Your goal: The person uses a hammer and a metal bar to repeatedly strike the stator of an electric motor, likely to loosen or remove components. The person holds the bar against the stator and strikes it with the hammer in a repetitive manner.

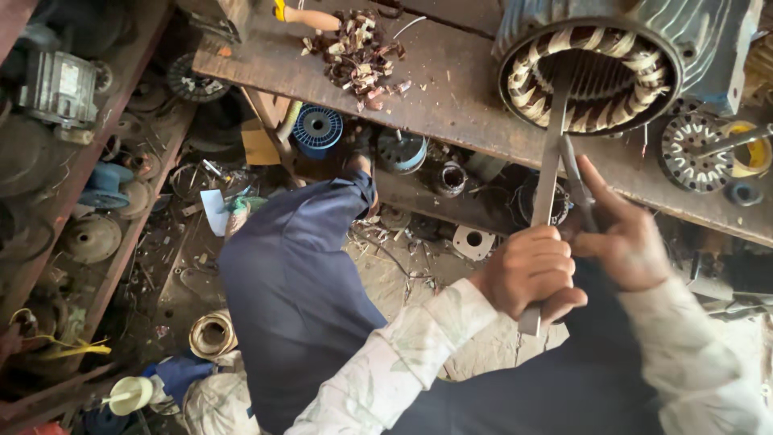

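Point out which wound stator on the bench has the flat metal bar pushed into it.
The big stator in the ribbed grey housing, top right: the flat metal bar held by the left hand reaches into its bore. The smaller stator lies apart, right of it.

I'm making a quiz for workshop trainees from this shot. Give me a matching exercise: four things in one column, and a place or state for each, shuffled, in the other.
Things:
1. Long flat grey metal bar
2. Heap of brown and white torn scraps
3. Blue spool of fine wire
4. Thin dark metal tool

Places or states:
A. Below the bench edge
B. Gripped in the left hand, its tip inside the grey motor stator
C. Lying on the rusty bench top
D. Held by the right hand

Pairs: 1-B, 2-C, 3-A, 4-D
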